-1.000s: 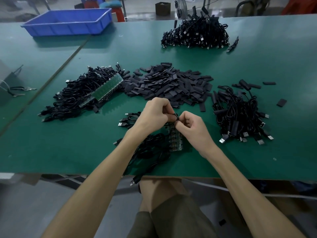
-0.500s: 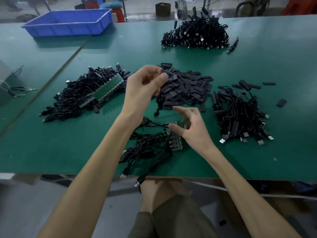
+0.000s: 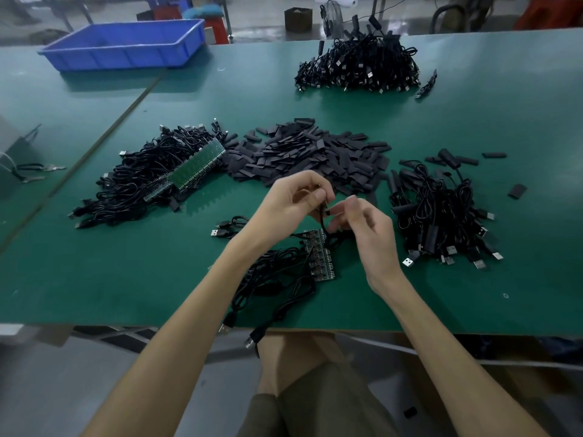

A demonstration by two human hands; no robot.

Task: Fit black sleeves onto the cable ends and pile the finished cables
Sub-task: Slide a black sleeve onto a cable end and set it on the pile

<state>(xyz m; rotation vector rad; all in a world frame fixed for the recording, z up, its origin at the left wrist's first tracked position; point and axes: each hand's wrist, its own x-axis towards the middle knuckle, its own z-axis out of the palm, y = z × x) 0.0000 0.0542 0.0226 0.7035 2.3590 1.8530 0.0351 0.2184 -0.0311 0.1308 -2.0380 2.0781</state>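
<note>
My left hand (image 3: 295,201) pinches the end of a thin black cable (image 3: 322,217) above the table's middle front. My right hand (image 3: 367,227) is right beside it, fingertips at the same cable end; what it holds is too small to tell. Below them a bundle of cables (image 3: 274,279) joined to a small circuit strip (image 3: 320,255) lies on the green table (image 3: 126,272). A heap of loose black sleeves (image 3: 315,156) sits behind my hands. To the right lies a pile of sleeved cables (image 3: 441,212).
A large cable heap with a long green board (image 3: 151,178) lies at left. Another cable pile (image 3: 359,66) sits at the far back. A blue bin (image 3: 126,42) stands at the back left. Stray sleeves (image 3: 517,190) lie at right. Some plugs (image 3: 249,340) hang over the front edge.
My left hand, raised over the sleeve heap half a second ago, has come back down. My right hand has lifted off the circuit strip, and both now meet at the cable end.
</note>
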